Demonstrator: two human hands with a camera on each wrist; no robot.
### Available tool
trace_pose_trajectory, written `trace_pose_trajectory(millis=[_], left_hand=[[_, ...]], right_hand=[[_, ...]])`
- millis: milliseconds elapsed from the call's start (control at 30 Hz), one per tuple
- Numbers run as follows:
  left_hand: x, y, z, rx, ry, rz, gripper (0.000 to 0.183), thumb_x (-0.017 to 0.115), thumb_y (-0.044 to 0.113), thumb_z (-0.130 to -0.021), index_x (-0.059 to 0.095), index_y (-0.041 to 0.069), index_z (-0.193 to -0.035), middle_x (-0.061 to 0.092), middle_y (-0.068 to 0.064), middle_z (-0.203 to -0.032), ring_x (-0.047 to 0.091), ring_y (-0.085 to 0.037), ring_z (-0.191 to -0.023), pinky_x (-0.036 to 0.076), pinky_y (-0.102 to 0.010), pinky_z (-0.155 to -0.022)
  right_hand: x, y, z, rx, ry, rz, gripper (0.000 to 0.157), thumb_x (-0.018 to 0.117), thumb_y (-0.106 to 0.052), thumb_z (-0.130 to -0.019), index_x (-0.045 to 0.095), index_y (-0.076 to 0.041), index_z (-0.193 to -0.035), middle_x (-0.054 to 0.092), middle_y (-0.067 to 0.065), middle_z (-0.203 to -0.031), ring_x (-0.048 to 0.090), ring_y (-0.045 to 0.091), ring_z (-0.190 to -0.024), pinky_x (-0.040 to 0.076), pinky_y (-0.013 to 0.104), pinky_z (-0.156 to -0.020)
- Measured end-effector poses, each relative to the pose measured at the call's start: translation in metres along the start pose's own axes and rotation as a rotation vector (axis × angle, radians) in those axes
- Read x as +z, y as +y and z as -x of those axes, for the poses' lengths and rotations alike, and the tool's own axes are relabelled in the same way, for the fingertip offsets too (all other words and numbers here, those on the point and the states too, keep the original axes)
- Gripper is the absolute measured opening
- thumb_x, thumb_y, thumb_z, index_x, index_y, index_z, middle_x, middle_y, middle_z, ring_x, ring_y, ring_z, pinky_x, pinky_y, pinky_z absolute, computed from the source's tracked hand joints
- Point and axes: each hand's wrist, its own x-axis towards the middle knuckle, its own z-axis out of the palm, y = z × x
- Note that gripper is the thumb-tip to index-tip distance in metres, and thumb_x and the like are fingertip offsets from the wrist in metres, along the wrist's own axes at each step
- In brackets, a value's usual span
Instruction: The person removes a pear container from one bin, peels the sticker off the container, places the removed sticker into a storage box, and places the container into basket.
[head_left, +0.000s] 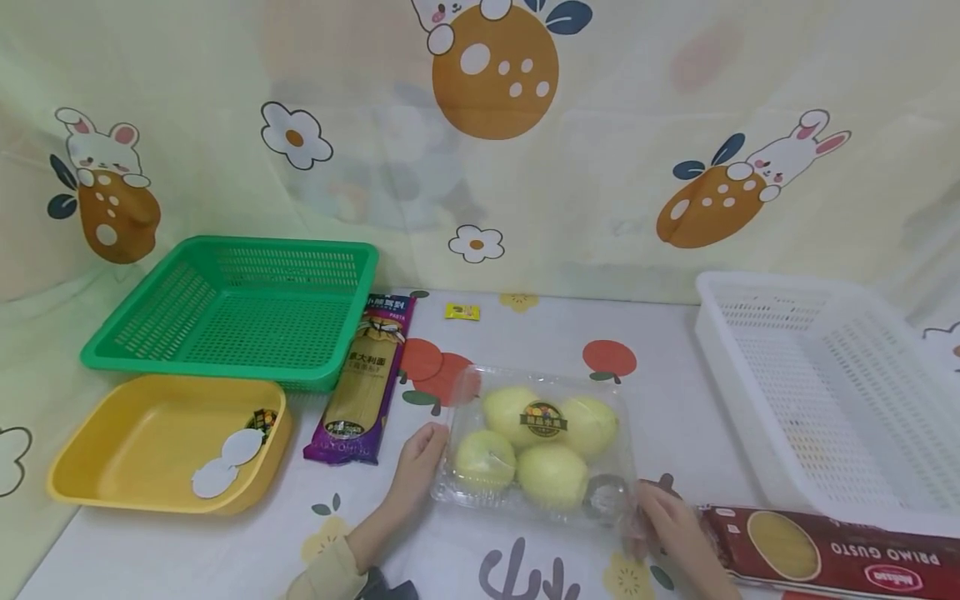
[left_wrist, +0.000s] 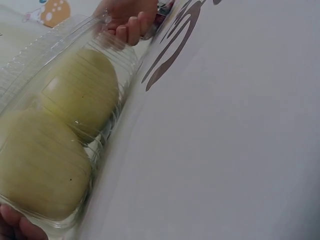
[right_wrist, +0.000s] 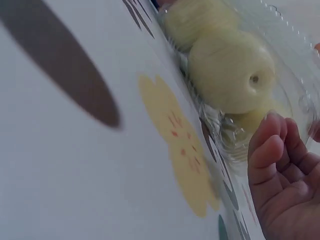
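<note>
A clear plastic clamshell box [head_left: 606, 497] of several pale yellow-green fruits [head_left: 553, 475] sits at the middle front of the table, a dark round label [head_left: 543, 420] on its lid. At the box's left side, my left hand [head_left: 420, 467] holds the edge; its fingertips [left_wrist: 20, 225] show at the corner in the left wrist view. My right hand [head_left: 675, 521] grips the opposite side near the front corner. Curled fingers and thumb [right_wrist: 265, 150] appear at that edge in the right wrist view. One front-right hollow of the box holds no fruit.
Left of the box lie a purple spaghetti pack [head_left: 360, 392], a green basket [head_left: 225, 367] and a yellow tray [head_left: 150, 433] holding white discs [head_left: 225, 462]. A small yellow packet [head_left: 462, 312] lies behind. A white basket [head_left: 738, 400] and a red pasta pack [head_left: 840, 546] are at right.
</note>
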Motion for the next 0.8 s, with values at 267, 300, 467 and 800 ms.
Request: trace_pose_trajectory(millis=[267, 300, 467, 800], left_hand=[[-0.007, 0.003, 0.016, -0.003, -0.013, -0.093, 0.025, 0.042, 0.018, -0.095, 0.053, -0.001, -0.083, 0.048, -0.003, -0.071, 0.046, -0.016, -0.072, 0.041, -0.025, -0.065], [-0.009, -0.002, 0.019, -0.005, -0.023, -0.098, 0.025, 0.042, 0.019, -0.095, 0.053, 0.0, -0.084, 0.049, -0.003, -0.072, 0.047, -0.016, -0.071, 0.042, -0.026, -0.065], [-0.015, -0.003, 0.041, -0.022, -0.086, -0.121, 0.023, 0.042, 0.017, -0.096, 0.05, 0.001, -0.082, 0.052, -0.006, -0.064, 0.049, -0.015, -0.059, 0.043, -0.024, -0.054], [-0.009, 0.026, 0.056, 0.026, -0.163, -0.138, 0.018, 0.039, 0.003, -0.094, 0.047, -0.001, -0.079, 0.051, -0.021, -0.061, 0.046, -0.016, -0.053, 0.04, -0.021, -0.05]], right_hand=[[0.003, 0.01, 0.018, -0.122, -0.196, -0.23, 0.03, 0.035, -0.016, -0.098, 0.043, 0.009, -0.085, 0.054, 0.004, -0.066, 0.052, 0.012, -0.056, 0.046, 0.025, -0.049], [0.003, 0.011, 0.018, -0.16, -0.237, -0.255, 0.028, 0.035, -0.014, -0.098, 0.041, 0.009, -0.084, 0.054, 0.003, -0.067, 0.052, 0.011, -0.056, 0.046, 0.024, -0.049], [0.002, 0.011, 0.015, -0.238, -0.343, -0.342, 0.03, 0.033, -0.01, -0.098, 0.039, 0.015, -0.083, 0.054, 0.0, -0.067, 0.051, 0.007, -0.054, 0.044, 0.021, -0.047], [-0.001, 0.014, 0.019, -0.186, -0.318, -0.393, 0.035, 0.035, -0.012, -0.097, 0.035, 0.022, -0.087, 0.053, -0.001, -0.068, 0.048, 0.006, -0.053, 0.043, 0.019, -0.049]])
